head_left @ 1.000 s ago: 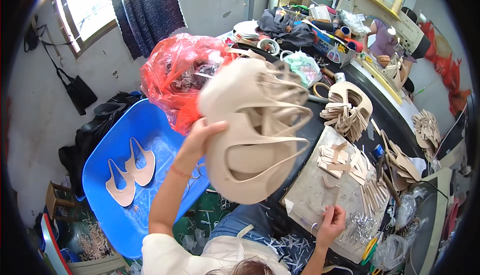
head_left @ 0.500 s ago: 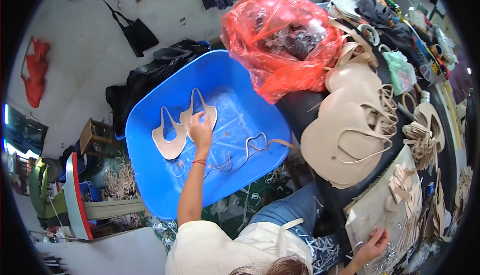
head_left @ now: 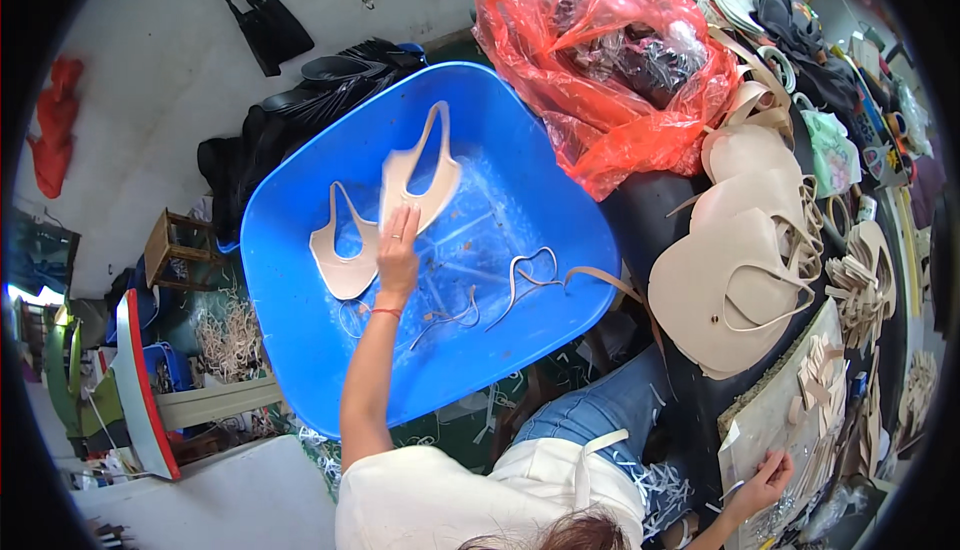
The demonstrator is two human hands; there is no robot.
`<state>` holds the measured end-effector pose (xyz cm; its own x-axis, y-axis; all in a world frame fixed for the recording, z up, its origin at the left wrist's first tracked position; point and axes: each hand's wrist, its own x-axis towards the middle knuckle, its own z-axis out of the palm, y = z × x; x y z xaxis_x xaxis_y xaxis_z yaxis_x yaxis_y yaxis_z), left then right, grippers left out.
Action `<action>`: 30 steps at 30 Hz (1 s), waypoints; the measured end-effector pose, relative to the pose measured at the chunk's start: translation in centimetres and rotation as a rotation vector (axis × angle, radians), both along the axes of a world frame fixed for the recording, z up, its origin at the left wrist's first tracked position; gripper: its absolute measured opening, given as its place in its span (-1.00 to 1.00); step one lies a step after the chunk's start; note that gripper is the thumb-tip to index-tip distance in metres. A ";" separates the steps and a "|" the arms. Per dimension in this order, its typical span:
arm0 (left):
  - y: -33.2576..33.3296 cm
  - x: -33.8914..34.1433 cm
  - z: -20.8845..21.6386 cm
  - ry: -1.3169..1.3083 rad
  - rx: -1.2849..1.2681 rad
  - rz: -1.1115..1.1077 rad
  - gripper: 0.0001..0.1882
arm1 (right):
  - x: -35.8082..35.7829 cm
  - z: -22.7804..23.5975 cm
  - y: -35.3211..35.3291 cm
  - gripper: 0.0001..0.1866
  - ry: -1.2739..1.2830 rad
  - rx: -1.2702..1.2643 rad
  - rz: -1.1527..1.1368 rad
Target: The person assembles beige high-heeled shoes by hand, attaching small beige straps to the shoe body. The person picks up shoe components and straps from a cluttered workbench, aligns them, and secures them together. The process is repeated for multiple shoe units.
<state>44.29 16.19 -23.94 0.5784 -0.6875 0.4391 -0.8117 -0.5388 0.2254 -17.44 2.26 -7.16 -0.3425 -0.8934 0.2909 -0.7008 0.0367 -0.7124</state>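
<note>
My left hand (head_left: 398, 255) reaches into a blue plastic tub (head_left: 285, 350). Its fingers lie stretched out on the lower edge of a beige leather-like piece with a long loop (head_left: 440, 185). The thumb is hidden. Just left of it in the tub lies a similar looped beige piece (head_left: 345, 272). At the lower right, my right hand (head_left: 765, 482) is over the edge of a pale work board (head_left: 745, 440). Its fingers are curled together; what they hold, if anything, is too small to make out.
A red plastic bag (head_left: 610, 80) bulges beside the tub's far right rim. Stacked beige panels with straps (head_left: 710, 300) lie on the black table at right, near bundles of strips (head_left: 860, 270). Thin cords (head_left: 515, 285) lie in the tub. A small wooden stool (head_left: 180, 245) stands left.
The looped piece under my left hand has shifted away from me and to the right, and turned. My left fingers have straightened from a pinch. The view has shifted; my right hand stays curled.
</note>
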 end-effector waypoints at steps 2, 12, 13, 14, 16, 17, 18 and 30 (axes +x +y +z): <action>3.0 1.1 1.4 -0.234 0.032 0.008 -0.39 | 0.4 0.0 0.1 -0.76 -0.009 -0.008 0.014; 18.1 7.6 -11.9 0.178 0.448 0.161 -0.22 | 1.2 0.0 -0.1 -0.84 -0.152 -0.001 0.033; 17.4 7.9 -12.3 0.228 0.479 0.196 -0.37 | 1.2 -0.3 -0.3 -0.86 -0.111 -0.059 0.024; 16.7 7.1 -11.6 0.177 0.474 0.245 -0.51 | 1.7 0.2 -0.3 -0.86 -0.124 -0.048 0.019; 13.3 5.3 -7.5 0.424 0.212 0.363 -0.57 | 2.5 1.0 0.1 -0.86 -0.214 -0.051 -0.005; 10.7 4.0 -4.7 0.339 0.071 0.323 -0.60 | 2.4 1.1 0.2 -0.86 -0.282 -0.071 -0.031; 8.9 2.2 -1.8 0.259 -0.070 0.294 -0.63 | 2.3 1.2 0.4 -0.86 -0.349 -0.087 -0.045; -15.7 -25.4 23.7 1.420 -0.610 -0.866 -0.53 | 1.3 3.3 2.0 -0.81 -0.569 -0.053 0.050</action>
